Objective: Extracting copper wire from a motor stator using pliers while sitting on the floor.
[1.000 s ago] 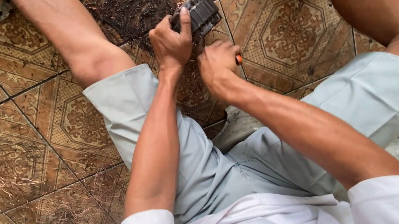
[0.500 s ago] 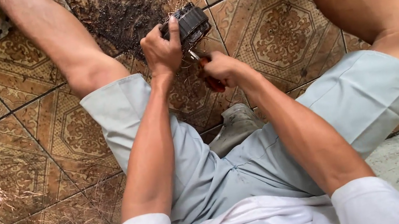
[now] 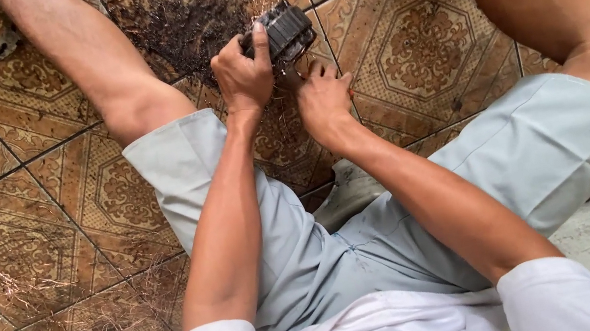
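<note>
Both your hands meet at the dark ribbed block (image 3: 285, 30): your left hand (image 3: 244, 77) clamps its near end, while your right hand (image 3: 322, 98), just below it, seems pinched on something thin. Beneath lies the patterned tile floor (image 3: 15, 231).

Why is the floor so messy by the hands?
A dark, sooty patch and thin loose strands are strewn over the patterned floor tiles, just beyond the black ribbed part held by the left hand.

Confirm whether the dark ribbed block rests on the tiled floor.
No: the left hand holds the dark ribbed block above the tiles.
</note>
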